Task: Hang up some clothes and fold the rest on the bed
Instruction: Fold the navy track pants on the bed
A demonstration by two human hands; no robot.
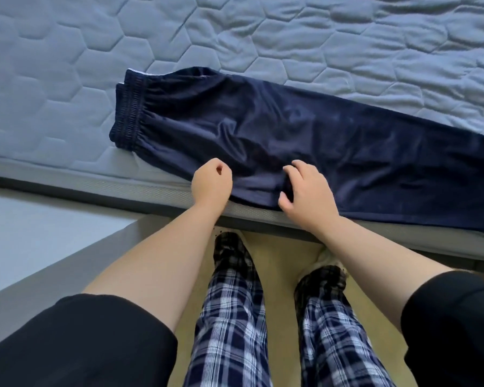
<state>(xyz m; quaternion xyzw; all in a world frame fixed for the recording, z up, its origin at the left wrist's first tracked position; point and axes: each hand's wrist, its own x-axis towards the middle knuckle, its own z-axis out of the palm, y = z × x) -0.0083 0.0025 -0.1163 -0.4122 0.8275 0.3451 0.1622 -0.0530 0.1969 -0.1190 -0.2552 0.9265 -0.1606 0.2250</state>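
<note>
At the mattress (67, 88) edge | navy track pants (305, 135) lie flat, waistband left | your right hand (309, 191) bunches the seat fabric; left hand (211, 182) curled, hold unclear | smooth flat before folding legs over

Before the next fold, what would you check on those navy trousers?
1. Navy trousers on the bed: ok, though the near edge overhangs.
2. Fabric smooth: not ok, creased in the middle.
3. Leg ends placed: cannot tell, out of view.
4. Right hand has a grip on the fabric: ok.
5. Left hand holding fabric: cannot tell.
</note>
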